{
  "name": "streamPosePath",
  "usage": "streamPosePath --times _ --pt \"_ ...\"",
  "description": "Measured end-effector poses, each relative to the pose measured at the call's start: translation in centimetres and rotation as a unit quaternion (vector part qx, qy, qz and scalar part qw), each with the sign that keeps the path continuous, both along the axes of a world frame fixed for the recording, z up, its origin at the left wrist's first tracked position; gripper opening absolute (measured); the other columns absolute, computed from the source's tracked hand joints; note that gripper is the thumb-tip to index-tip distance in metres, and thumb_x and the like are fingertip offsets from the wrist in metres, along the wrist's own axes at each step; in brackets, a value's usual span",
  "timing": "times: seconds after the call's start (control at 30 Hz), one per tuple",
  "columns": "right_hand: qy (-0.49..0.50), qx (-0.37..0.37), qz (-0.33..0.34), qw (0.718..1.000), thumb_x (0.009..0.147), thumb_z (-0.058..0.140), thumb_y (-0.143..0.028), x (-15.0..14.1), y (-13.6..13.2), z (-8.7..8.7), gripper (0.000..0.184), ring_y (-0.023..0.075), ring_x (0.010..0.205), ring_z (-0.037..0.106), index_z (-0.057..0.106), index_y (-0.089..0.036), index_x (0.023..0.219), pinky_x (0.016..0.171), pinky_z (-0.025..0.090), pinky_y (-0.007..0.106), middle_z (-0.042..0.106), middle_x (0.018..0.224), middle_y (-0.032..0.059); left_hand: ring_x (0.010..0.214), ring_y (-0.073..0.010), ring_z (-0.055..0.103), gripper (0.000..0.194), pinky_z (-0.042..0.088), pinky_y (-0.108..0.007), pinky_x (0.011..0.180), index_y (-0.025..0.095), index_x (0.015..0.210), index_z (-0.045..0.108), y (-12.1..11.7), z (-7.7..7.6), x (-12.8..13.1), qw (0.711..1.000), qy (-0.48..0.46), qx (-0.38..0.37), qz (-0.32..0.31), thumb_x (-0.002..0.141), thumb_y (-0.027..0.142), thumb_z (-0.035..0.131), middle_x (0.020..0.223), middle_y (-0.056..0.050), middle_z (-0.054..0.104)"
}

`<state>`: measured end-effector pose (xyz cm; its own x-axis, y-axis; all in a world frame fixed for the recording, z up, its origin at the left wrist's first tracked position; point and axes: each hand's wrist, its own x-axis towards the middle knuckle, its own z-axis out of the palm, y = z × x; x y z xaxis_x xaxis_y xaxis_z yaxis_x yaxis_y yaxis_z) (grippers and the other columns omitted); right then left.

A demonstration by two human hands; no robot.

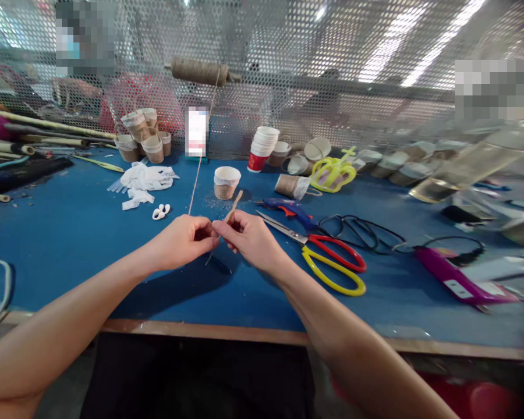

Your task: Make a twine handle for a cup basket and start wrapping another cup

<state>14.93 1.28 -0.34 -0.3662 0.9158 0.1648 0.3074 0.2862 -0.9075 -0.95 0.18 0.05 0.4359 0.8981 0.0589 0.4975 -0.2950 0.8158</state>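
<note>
My left hand [181, 240] is closed in a pinch at the middle of the table. Jute twine [196, 183] runs down to it from a spool [199, 71] mounted on the mesh. Fingertip to fingertip with it, my right hand [255, 238] pinches a short, thick strand of jute cord [236, 201] whose end sticks up past the thumb. Exactly how twine and cord meet is hidden by the fingers. Just beyond my hands stands a twine-wrapped paper cup [226, 185] with a white lace rim, upright and apart from them.
Scissors [308, 239] with red and yellow handles lie right of my hands, beside a blue glue gun [288, 209]. A purple power strip [458, 276] is farther right. White lace [146, 176] lies left. Stacked red cups [261, 152] and wrapped cups [136, 125] line the back.
</note>
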Motion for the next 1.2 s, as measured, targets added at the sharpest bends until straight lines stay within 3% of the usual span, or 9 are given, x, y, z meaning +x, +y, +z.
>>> streamPosePath --times 0.1,0.2,0.43,0.57,0.9,1.07,1.2 --pt "0.044 -0.016 0.056 0.997 0.077 0.055 -0.035 0.1 0.0 0.0 0.021 0.0068 0.048 0.046 0.049 -0.016 0.07 0.045 0.04 0.021 0.051 0.058 -0.0039 0.059 -0.0108 0.048 0.021 0.038 -0.023 0.055 0.013 0.071 0.056 0.1 0.0 -0.2 0.999 -0.031 -0.036 -0.01 0.076 0.032 0.051 0.064 0.001 0.055" --pt "0.05 -0.02 0.058 0.997 0.078 0.053 -0.033 0.3 0.0 0.0 0.02 0.0066 0.048 0.047 0.048 -0.016 0.071 0.045 0.041 0.02 0.049 0.057 -0.0044 0.058 -0.0104 0.048 0.02 0.038 -0.023 0.055 0.013 0.074 0.057 0.1 0.4 -0.5 0.999 -0.03 -0.03 -0.018 0.078 0.031 0.05 0.065 0.001 0.056" --pt "0.016 -0.033 0.03 0.999 0.081 0.05 -0.034 0.4 0.3 -0.1 0.021 0.0061 0.044 0.044 0.045 -0.017 0.069 0.042 0.037 0.02 0.046 0.052 -0.006 0.063 -0.012 0.055 0.013 0.041 -0.024 0.06 0.015 0.078 0.061 0.0 1.2 -0.8 0.991 0.077 0.108 -0.024 0.078 0.02 0.05 0.071 -0.001 0.063" --pt "0.0 -0.032 0.025 0.999 0.081 0.05 -0.033 0.4 0.2 -0.1 0.021 0.0059 0.043 0.043 0.045 -0.017 0.068 0.042 0.036 0.019 0.045 0.05 -0.0064 0.055 -0.0102 0.05 0.013 0.038 -0.022 0.053 0.014 0.07 0.058 -0.1 0.9 -0.6 0.987 0.092 0.13 -0.02 0.077 0.02 0.049 0.063 0.0 0.059" --pt "-0.027 0.024 -0.017 0.999 0.078 0.053 -0.036 -0.1 0.2 -0.2 0.027 0.0059 0.042 0.041 0.044 -0.017 0.062 0.041 0.032 0.02 0.046 0.05 -0.0055 0.051 -0.0084 0.042 0.015 0.033 -0.021 0.049 0.014 0.063 0.053 -0.3 0.4 0.3 0.999 0.005 0.028 0.03 0.073 0.025 0.052 0.056 0.003 0.049" --pt "0.057 -0.001 0.06 0.997 0.079 0.052 -0.033 0.0 0.1 -0.1 0.018 0.007 0.05 0.047 0.048 -0.016 0.074 0.046 0.041 0.021 0.051 0.062 -0.003 0.053 -0.0086 0.041 0.02 0.033 -0.021 0.05 0.015 0.062 0.052 0.0 0.2 0.0 0.998 -0.051 -0.029 0.004 0.073 0.031 0.052 0.057 0.004 0.047" --pt "0.033 0.011 0.026 0.999 0.081 0.05 -0.034 0.2 0.2 -0.2 0.021 0.0066 0.045 0.044 0.045 -0.017 0.069 0.044 0.038 0.02 0.047 0.054 -0.0052 0.055 -0.0094 0.045 0.014 0.036 -0.022 0.053 0.014 0.068 0.054 0.2 0.5 -0.4 1.0 -0.015 -0.005 -0.018 0.075 0.026 0.05 0.061 0.002 0.052"
